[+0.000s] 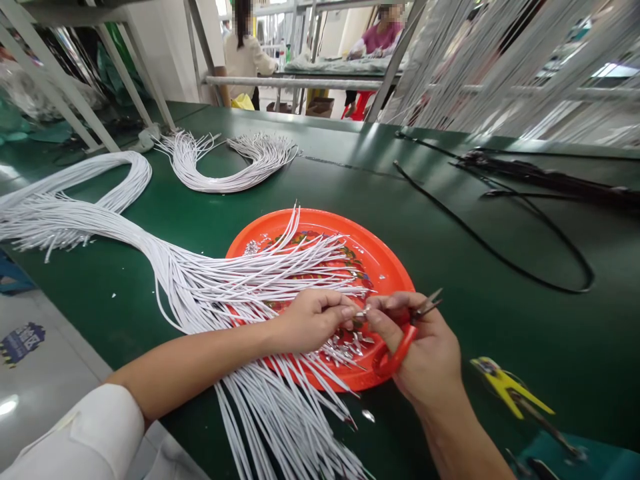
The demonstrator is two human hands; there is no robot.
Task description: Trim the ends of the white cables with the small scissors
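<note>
Over on the right, a black cable bundle point(545, 176) is stretching across the green tabletop point(350, 190), one loop bowing toward the near side. Below it, a yellow hand tool point(504, 387) is lying near a teal piece point(595, 460) in the corner. Up top, pale strands point(467, 73) are slanting down. Beyond a metal rail point(320, 83), a person in a cream top point(243, 60) is showing, and another in magenta point(381, 39) is facing a far table, a red stool point(363, 103) showing below. Far left, a pale rack point(53, 80) is rising, and a dark sign point(23, 343) is marking the floor point(50, 393).
</note>
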